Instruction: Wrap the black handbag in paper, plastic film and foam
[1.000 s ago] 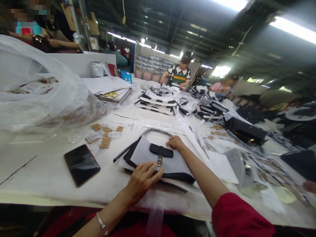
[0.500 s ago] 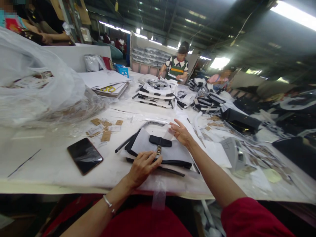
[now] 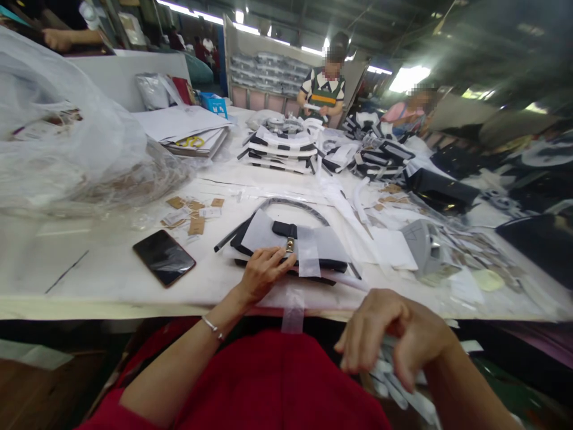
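Observation:
A black handbag [image 3: 244, 246] lies on the table in front of me, its flap covered by a pale sheet [image 3: 264, 230]. A gold clasp [image 3: 290, 245] shows at its middle, and the wrapped handle [image 3: 308, 208] arches behind. Just right of the clasp, a translucent strip [image 3: 308, 254] hangs over the flap and front edge. My left hand [image 3: 267, 272] rests on the bag's front edge below the clasp, fingers stretched out. Off the bag, my right hand [image 3: 394, 334] hangs at the table's front edge, fingers bent and thumb apart, with nothing visible in it.
Left of the bag lie a phone [image 3: 165, 257] and cardboard tags [image 3: 196, 224]. Another translucent strip [image 3: 293, 310] hangs from the table edge. A grey tape dispenser [image 3: 418, 245] stands at right. Stacked bag pieces [image 3: 282, 149] and a co-worker [image 3: 324, 89] are beyond.
My right hand has left the bag's upper right and come back toward my body. The translucent strip now lies down over the flap. My left hand has stayed on the bag.

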`<state>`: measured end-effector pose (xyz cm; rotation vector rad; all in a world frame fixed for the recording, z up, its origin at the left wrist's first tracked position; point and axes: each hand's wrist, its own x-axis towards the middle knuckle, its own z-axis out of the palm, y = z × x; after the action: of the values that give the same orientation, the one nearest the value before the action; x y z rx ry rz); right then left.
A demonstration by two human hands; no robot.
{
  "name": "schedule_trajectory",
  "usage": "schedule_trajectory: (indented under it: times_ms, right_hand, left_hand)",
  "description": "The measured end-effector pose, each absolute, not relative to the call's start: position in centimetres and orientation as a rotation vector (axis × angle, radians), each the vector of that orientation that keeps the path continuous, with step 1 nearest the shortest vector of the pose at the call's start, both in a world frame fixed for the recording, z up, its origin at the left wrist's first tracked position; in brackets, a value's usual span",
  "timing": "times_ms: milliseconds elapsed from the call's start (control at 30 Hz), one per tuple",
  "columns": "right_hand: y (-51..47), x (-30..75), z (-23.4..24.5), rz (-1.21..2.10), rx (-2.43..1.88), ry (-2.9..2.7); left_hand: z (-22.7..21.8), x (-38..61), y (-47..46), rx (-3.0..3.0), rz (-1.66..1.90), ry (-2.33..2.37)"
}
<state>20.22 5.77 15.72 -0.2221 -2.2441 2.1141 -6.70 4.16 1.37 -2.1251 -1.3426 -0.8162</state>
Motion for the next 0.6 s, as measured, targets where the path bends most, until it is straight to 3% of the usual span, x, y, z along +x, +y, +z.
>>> schedule_trajectory:
  times_ms: [133, 200, 267, 400, 600]
  right_hand:
    - [3.0, 19.4, 8.9, 1.029, -0.718, -2.580]
    - [2.4, 18.5, 5.1, 0.490, -0.732, -2.668]
    - [2.4, 17.7, 2.1, 0.177, -0.676, -2.657]
    - [3.5, 16.9, 0.3, 0.066, -0.578, -2.465]
    - [3.9, 19.3, 1.8, 0.304, -0.319, -2.392]
  left_hand:
    - [1.4, -6.6, 4.1, -2.124, -0.795, -1.353]
    - [1.4, -6.6, 4.1, -2.137, -0.777, -1.369]
    - [1.4, -6.6, 4.1, -2.148, -0.755, -1.385]
    - [1.5, -6.7, 4.0, -2.180, -0.715, -1.430]
    - [1.5, -5.9, 4.3, -2.153, -0.709, -1.462]
